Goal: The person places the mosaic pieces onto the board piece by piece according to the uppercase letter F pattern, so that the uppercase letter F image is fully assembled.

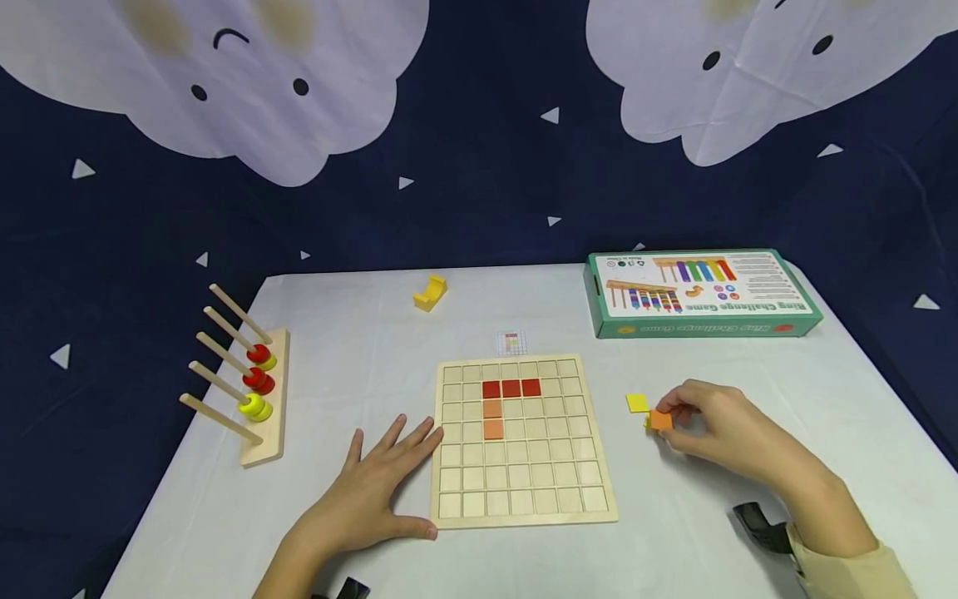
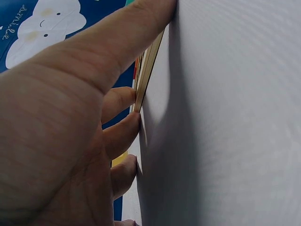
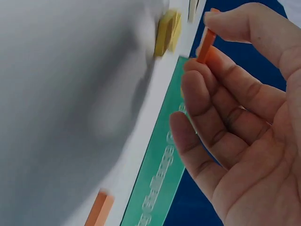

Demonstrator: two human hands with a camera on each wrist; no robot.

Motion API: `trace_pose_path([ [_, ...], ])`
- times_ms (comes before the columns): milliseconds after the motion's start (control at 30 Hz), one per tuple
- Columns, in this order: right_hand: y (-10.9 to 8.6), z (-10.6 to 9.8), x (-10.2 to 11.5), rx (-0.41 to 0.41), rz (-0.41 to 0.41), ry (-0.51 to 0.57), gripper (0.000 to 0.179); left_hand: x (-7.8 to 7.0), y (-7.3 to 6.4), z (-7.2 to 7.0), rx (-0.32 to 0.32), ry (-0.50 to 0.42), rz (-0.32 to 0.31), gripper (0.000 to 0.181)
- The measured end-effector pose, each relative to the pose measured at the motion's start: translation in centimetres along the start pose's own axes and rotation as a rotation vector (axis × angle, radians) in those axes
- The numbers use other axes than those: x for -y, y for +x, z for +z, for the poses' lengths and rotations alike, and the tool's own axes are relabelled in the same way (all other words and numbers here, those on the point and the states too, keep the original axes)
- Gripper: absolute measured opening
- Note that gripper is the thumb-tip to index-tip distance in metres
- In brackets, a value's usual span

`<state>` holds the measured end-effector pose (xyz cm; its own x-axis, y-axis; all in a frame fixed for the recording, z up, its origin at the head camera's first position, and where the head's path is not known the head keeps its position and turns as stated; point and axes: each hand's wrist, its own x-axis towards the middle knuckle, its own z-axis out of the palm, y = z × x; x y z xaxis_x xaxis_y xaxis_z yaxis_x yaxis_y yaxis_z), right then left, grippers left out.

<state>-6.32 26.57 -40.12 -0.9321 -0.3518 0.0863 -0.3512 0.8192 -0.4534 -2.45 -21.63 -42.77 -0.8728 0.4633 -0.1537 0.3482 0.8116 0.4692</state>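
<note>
My right hand [image 1: 722, 424] pinches a thin orange square tile [image 1: 661, 420] between thumb and fingertips, just above the table right of the board. The right wrist view shows this orange tile [image 3: 207, 43] edge-on. A yellow tile [image 1: 637, 403] lies beside the fingers, and another yellow edge peeks out behind the orange one. My left hand [image 1: 374, 491] is spread, with fingertips and thumb at the left edge of the wooden grid board [image 1: 524, 524]. On the board, a row of red tiles [image 1: 511, 388] sits above two orange tiles [image 1: 492, 418] in a column.
A small printed pattern card [image 1: 512, 343] lies behind the board. A yellow curved block [image 1: 430, 294] is farther back. A pegged stand [image 1: 275, 416] with red and yellow rings stands left. A green game box [image 1: 703, 295] lies back right. Another orange tile [image 3: 99, 209] shows low in the right wrist view.
</note>
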Motion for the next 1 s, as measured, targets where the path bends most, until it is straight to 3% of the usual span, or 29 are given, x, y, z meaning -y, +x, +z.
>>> trace_pose_path([
  [367,2.0,1.3,2.2,-0.081,-0.163,0.048,0.025,0.0,0.1,0.0,0.001,-0.006,0.002,0.117],
  [633,3.4,2.0,4.1,-0.02,-0.169,0.042,0.023,0.0,0.0,-0.1,0.0,-0.003,0.006,0.117],
  [1000,5.2,3.1,6.9,0.002,-0.267,0.049,0.019,0.0,-0.1,-0.1,-0.003,-0.006,0.008,0.117],
])
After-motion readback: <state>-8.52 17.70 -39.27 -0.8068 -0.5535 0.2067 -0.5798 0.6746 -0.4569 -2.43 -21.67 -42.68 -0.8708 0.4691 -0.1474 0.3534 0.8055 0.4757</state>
